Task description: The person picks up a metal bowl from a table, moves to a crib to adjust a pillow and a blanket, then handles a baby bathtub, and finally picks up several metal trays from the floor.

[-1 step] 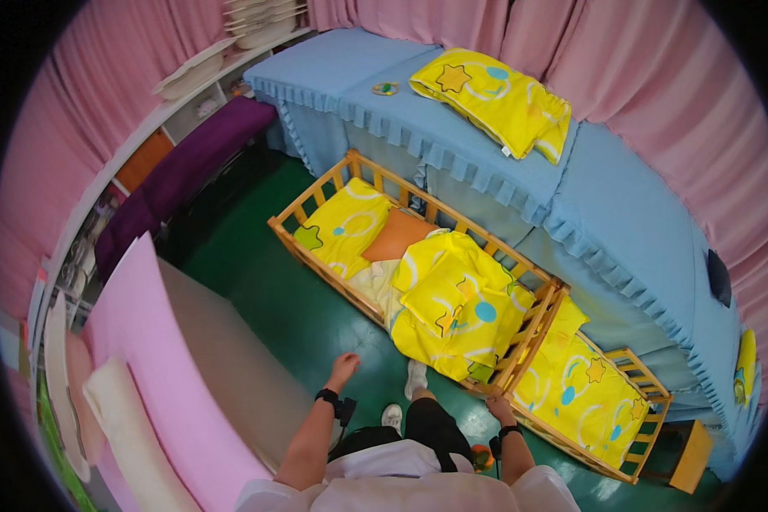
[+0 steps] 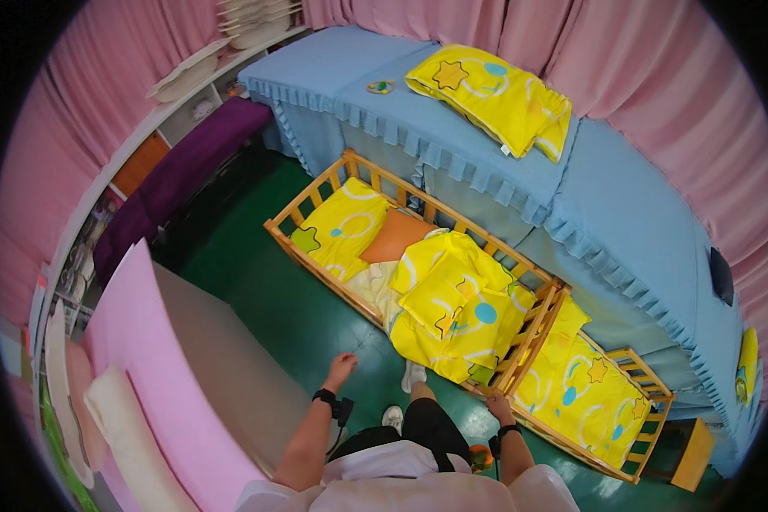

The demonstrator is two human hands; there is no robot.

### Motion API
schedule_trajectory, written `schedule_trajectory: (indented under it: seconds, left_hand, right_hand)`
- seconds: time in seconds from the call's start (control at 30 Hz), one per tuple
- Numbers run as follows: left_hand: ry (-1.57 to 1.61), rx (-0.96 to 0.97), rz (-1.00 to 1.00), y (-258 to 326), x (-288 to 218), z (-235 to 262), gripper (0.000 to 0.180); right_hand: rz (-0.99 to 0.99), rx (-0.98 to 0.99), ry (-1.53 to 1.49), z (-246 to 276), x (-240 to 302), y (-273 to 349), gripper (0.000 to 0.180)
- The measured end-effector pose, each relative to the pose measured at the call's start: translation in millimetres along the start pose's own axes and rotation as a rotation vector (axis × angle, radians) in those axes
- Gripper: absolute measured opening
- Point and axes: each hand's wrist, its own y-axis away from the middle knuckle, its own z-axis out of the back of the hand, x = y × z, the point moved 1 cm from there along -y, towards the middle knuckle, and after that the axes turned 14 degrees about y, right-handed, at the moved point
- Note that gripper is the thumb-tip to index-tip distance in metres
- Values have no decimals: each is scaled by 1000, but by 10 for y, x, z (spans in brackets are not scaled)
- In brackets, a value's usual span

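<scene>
My left hand (image 2: 341,372) hangs over the green floor, left of a small wooden bed (image 2: 320,261). Its fingers are loosely curled, apart from the bed, and nothing shows in them. At the near right corner of the bed, my right hand (image 2: 498,410) has its fingers round the end of the wooden frame. Inside the bed a crumpled yellow patterned quilt (image 2: 435,277) covers the right part. An orange cushion (image 2: 396,236) lies beside it, and a yellow pillow (image 2: 347,218) is at the far left end. A cream sheet (image 2: 373,284) shows between them.
A second wooden bed with yellow bedding (image 2: 567,397) adjoins on the right, near a small wooden stool (image 2: 689,456). Behind runs a blue-covered platform (image 2: 631,200) bearing a folded yellow quilt (image 2: 495,90). At left stand a pink panel (image 2: 158,358) and a purple-covered bench (image 2: 188,166).
</scene>
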Motion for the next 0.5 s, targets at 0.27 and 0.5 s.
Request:
schedule_trajectory:
  seconds: [0.27, 0.5]
  left_hand:
    - [-383, 122, 12, -1704, -219, -528, 28]
    - [-784, 421, -89, -3437, 207, -1511, 31]
  right_hand:
    - [135, 75, -51, -465, -94, -1835, 23]
    - [-460, -29, -249, -390, -91, -2607, 40]
